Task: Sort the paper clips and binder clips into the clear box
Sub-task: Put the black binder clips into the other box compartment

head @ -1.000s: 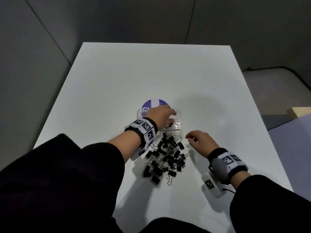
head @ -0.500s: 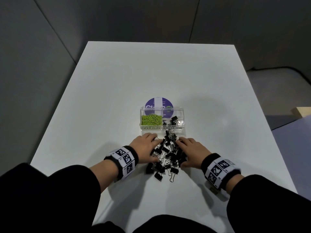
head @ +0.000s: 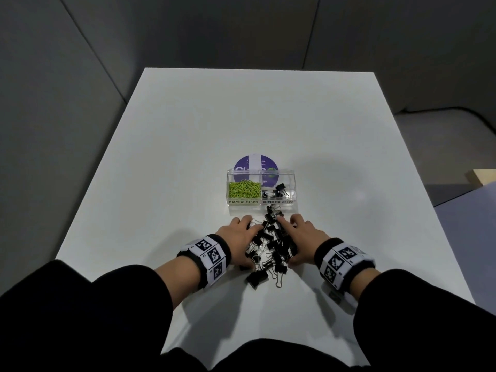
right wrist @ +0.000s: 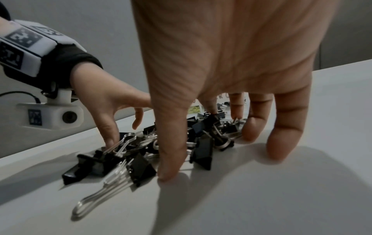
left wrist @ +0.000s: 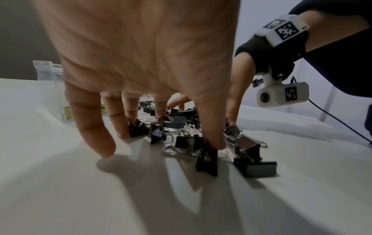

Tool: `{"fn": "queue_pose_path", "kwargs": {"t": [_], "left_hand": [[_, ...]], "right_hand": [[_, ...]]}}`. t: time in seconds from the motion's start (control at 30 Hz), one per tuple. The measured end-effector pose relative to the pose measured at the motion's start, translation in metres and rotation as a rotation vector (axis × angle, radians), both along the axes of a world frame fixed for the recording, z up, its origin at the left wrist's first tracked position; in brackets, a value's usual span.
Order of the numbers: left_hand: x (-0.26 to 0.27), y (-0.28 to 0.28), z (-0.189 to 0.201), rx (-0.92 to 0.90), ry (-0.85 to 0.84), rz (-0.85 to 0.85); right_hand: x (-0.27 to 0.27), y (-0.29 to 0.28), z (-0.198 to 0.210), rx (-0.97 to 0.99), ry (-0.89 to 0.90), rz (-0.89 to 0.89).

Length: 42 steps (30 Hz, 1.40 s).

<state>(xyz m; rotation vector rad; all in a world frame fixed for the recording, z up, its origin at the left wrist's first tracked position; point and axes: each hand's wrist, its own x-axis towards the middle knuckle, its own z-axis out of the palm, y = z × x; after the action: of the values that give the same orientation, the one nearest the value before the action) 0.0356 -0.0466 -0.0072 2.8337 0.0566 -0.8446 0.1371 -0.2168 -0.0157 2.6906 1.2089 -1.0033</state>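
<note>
A clear two-compartment box (head: pixel 294 187) stands mid-table. Its left compartment, labelled paper clips, holds green paper clips (head: pixel 244 189). The right one, labelled binder clips, holds a few black binder clips (head: pixel 277 193). In front of the box lies a pile of several black binder clips (head: pixel 271 245) (left wrist: pixel 187 141) (right wrist: pixel 203 149). My left hand (head: pixel 243 237) (left wrist: pixel 141 63) rests against the pile's left side, fingers spread, tips touching clips and table. Flanking the right side the same way is my right hand (head: pixel 298 234) (right wrist: pixel 231 63). Neither hand grips a clip.
A round purple label (head: pixel 255 163) lies flat on the white table (head: pixel 188 157) behind the box. The table's right edge borders a lower grey surface and a wooden piece (head: pixel 483 177). Dark walls surround the table.
A second ago my left hand was over the box and my right hand lay beside the pile. Both hands have since come to the pile's two sides and closed in on it.
</note>
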Motion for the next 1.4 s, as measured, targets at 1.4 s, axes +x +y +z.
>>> {"fn": "queue_pose_path", "kwargs": {"t": [1.4], "left_hand": [[0.014,0.014,0.004,-0.286,-0.144,0.284]], "right_hand": [[0.012,0.002,0.025,0.478,-0.036,-0.159]]}}
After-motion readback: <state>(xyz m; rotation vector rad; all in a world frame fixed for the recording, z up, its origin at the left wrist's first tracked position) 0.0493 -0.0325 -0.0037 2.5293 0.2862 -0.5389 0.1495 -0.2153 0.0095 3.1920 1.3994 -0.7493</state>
